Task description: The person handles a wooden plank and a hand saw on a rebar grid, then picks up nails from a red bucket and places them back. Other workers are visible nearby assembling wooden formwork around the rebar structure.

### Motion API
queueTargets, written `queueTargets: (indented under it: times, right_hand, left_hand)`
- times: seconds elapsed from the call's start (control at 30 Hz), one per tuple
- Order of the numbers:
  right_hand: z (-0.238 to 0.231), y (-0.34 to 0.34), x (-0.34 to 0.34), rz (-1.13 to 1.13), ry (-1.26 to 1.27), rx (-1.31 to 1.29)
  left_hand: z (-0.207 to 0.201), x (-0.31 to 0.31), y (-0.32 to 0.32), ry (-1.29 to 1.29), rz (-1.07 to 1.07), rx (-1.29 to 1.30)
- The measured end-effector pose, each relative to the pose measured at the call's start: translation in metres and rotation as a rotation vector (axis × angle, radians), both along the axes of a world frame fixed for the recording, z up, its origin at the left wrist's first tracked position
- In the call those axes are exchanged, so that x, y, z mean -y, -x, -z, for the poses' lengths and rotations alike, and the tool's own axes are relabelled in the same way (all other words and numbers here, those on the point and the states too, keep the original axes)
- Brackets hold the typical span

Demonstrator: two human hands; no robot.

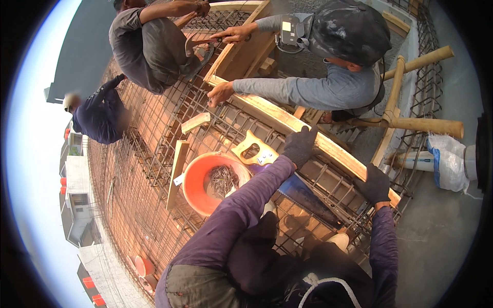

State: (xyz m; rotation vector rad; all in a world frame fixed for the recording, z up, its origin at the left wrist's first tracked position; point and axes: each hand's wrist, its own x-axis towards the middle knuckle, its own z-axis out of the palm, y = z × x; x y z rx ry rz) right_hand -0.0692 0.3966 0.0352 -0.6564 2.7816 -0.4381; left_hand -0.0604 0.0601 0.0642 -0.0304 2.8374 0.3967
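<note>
A long wooden plank [339, 154] lies on edge along the form in front of me. My left hand [299, 147], in a dark glove, is closed over the plank near its middle. Close to its right end, my right hand [376, 185], gloved the same way, grips it too. Under my left forearm lies a hand saw [255, 150] with a yellowish handle and a blue blade; the arm hides part of it. Left of the saw stands an orange bucket [191, 177] with many nails [223, 179] inside.
Steel rebar mesh [138, 200] covers the deck. Opposite me a co-worker [328, 84] touches the plank's far end and holds a hammer [191, 45]. Two other people crouch at far left. Bamboo poles [426, 125] and a plastic-wrapped pipe [418, 160] are at right. Two short boards [177, 172] lie by the bucket.
</note>
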Motion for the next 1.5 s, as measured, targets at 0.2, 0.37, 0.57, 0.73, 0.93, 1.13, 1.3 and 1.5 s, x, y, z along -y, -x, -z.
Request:
queueTargets:
  times: [0.2, 0.37, 0.57, 0.73, 0.93, 1.13, 1.3, 1.5]
  right_hand:
    - [-0.002, -0.001, 0.001, 0.01, 0.032, 0.008]
    - [0.002, -0.001, 0.001, 0.003, 0.048, -0.016]
    - [0.005, 0.0, 0.0, 0.005, 0.024, -0.015]
    - [0.0, 0.0, 0.004, 0.019, 0.022, 0.0]
    - [0.003, 0.0, 0.004, 0.003, -0.009, -0.014]
    - [0.007, -0.001, 0.001, -0.005, 0.026, -0.045]
    - [0.003, 0.0, 0.005, 0.029, -0.01, 0.022]
    - [0.003, -0.001, 0.005, 0.025, -0.012, -0.011]
  left_hand:
    - [0.0, 0.002, -0.003, -0.059, -0.046, 0.013]
    - [0.017, 0.013, -0.014, -0.34, -0.169, -0.12]
    - [0.024, 0.036, -0.037, -0.8, -0.478, -0.07]
    - [0.017, 0.054, -0.054, -1.4, -0.781, 0.18]
    - [0.014, 0.064, -0.077, -2.081, -0.894, 0.287]
    - [0.01, 0.065, -0.097, -2.114, -0.965, 0.296]
    - [0.02, 0.067, -0.136, -2.118, -0.835, 0.46]
    - [0.017, 0.035, -0.22, -1.693, -1.226, 0.54]
